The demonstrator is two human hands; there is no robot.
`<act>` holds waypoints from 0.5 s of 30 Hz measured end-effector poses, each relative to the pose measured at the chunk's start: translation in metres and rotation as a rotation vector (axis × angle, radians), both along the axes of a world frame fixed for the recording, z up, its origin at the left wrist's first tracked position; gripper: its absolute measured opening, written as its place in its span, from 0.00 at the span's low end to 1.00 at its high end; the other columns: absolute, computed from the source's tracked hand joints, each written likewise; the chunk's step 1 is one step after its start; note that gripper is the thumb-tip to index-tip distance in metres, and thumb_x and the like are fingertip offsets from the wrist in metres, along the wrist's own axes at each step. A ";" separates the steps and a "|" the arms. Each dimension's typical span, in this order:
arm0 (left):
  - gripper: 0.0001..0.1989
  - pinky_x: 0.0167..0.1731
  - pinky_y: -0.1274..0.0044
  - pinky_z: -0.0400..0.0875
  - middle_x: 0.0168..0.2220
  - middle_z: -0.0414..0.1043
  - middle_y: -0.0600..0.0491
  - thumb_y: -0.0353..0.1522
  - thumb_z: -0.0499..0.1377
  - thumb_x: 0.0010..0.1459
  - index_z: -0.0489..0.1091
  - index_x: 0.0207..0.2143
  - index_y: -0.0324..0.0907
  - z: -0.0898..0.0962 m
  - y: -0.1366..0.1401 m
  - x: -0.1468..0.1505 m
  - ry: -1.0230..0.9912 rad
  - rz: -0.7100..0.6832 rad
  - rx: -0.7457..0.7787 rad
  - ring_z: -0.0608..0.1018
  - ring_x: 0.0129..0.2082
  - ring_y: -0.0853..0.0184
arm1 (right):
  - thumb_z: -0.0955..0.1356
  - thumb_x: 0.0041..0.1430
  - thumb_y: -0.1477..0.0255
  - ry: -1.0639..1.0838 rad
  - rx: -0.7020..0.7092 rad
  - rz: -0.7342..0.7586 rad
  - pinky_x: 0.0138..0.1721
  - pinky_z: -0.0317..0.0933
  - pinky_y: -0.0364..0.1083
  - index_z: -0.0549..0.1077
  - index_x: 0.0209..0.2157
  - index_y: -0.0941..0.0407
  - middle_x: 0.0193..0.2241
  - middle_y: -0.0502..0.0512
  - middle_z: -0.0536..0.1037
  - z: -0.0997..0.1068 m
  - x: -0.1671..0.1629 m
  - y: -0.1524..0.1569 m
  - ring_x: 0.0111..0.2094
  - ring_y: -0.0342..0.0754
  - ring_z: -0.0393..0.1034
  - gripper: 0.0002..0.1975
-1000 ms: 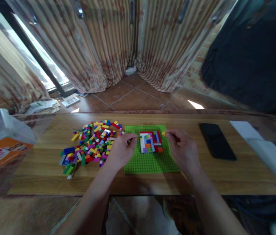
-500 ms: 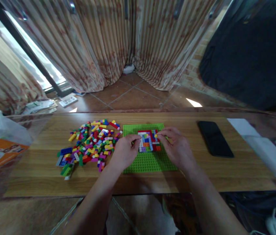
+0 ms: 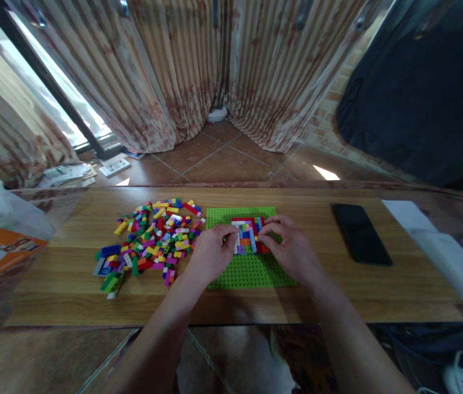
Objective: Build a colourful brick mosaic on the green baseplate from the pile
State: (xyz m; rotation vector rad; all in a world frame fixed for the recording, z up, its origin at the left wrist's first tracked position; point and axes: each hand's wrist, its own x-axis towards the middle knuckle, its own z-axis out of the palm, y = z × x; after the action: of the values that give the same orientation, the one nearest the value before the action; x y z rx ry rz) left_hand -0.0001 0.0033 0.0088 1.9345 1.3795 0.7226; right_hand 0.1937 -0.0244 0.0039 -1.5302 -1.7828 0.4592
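Note:
A green studded baseplate (image 3: 252,272) lies on the table under both hands. On it sits a low patchwork build of toy bricks (image 3: 247,234), with red along its far side, white at the left and blue, orange and purple inside. My left hand (image 3: 214,250) is pinched at the build's left edge; whatever its fingertips hold is hidden. At the build's right side, my right hand (image 3: 289,246) has thumb and forefinger closed low over the bricks. The small yellow brick seen in those fingers earlier is now covered by the fingertips.
A loose heap of coloured bricks (image 3: 155,241) spreads over the wooden table (image 3: 71,295) left of the baseplate. To the right lie a black phone (image 3: 360,234) and white paper (image 3: 432,249). A clear plastic tub (image 3: 5,210) with an orange label stands at the far left.
My right hand has moved slightly left and nearer to me, its fingertips now over the build's right part. The yellow brick has gone from sight. My left hand has barely moved.

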 end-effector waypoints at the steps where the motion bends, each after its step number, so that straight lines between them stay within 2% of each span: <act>1: 0.13 0.37 0.74 0.73 0.38 0.82 0.49 0.30 0.54 0.61 0.79 0.39 0.42 0.000 0.000 0.000 0.004 0.000 0.000 0.81 0.35 0.63 | 0.68 0.59 0.72 0.019 -0.013 -0.010 0.46 0.64 0.51 0.76 0.29 0.54 0.39 0.55 0.73 -0.001 0.000 0.001 0.43 0.50 0.70 0.05; 9: 0.13 0.39 0.74 0.73 0.39 0.82 0.48 0.29 0.55 0.61 0.79 0.40 0.41 0.002 -0.001 0.001 0.022 -0.005 0.014 0.81 0.36 0.63 | 0.71 0.54 0.70 0.075 -0.090 -0.075 0.44 0.64 0.50 0.76 0.27 0.55 0.37 0.54 0.74 -0.005 0.000 0.003 0.40 0.49 0.71 0.04; 15: 0.13 0.38 0.75 0.74 0.39 0.82 0.48 0.29 0.55 0.61 0.79 0.41 0.40 0.004 -0.004 0.003 0.050 0.005 0.011 0.81 0.35 0.64 | 0.71 0.52 0.69 0.113 -0.118 -0.081 0.39 0.63 0.47 0.76 0.25 0.55 0.31 0.53 0.75 -0.004 -0.001 0.005 0.35 0.47 0.70 0.05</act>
State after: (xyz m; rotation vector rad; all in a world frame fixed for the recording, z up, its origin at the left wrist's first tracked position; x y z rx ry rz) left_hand 0.0026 -0.0009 0.0128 1.9704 1.4132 0.6903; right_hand 0.1928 -0.0190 0.0001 -1.6181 -1.6258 0.6075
